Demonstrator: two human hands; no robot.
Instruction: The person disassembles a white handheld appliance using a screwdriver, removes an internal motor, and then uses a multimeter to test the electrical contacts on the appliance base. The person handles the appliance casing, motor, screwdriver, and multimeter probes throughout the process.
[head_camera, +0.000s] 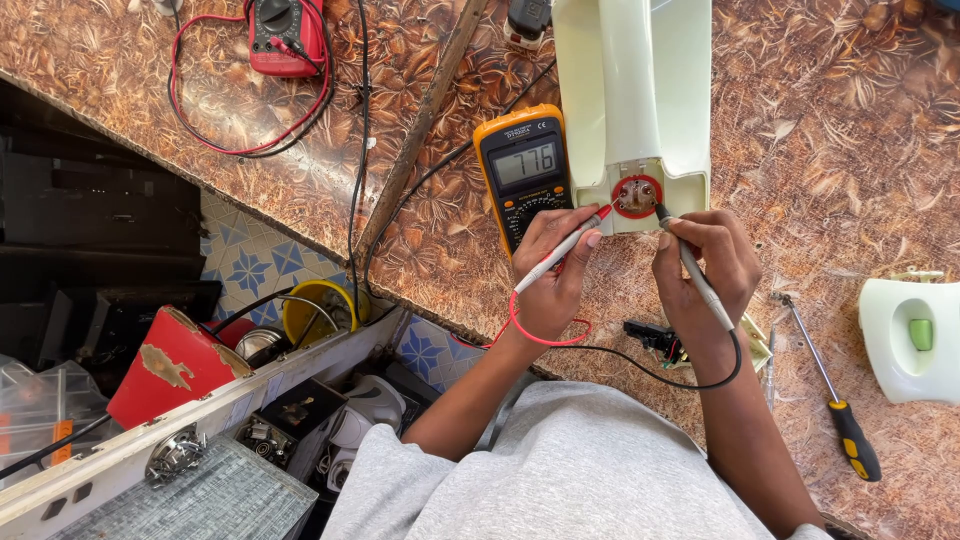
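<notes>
We see the left hand (553, 270) pinched shut around a red probe (562, 249), fingers curled over the shaft so its middle is covered; only the tip and the tail end show. The right hand (705, 268) grips a black probe (692, 270) the same way, thumb and fingers closed on it, the lower shaft poking out below the palm. Both tips land just above the fingertips on a round red-ringed part (636, 195) set in the end of a cream plastic housing (632, 90), whose top is cut off by the frame edge. Contact detail at the tips is too small for us to make out. Just above the left fingers sits an orange multimeter (523, 172), its lower dial partly hidden by the knuckles. A red lead (545, 338) loops under the left wrist; a black lead (660, 368) curves under the right wrist. A small dark part (655, 338) lies beside the right forearm, half hidden. Right of the right hand, well apart, lie a screwdriver (832, 395) and a white plastic piece (910, 338), cut off at the edge. Far above the left fingers, a red meter (285, 35) is cropped.
</notes>
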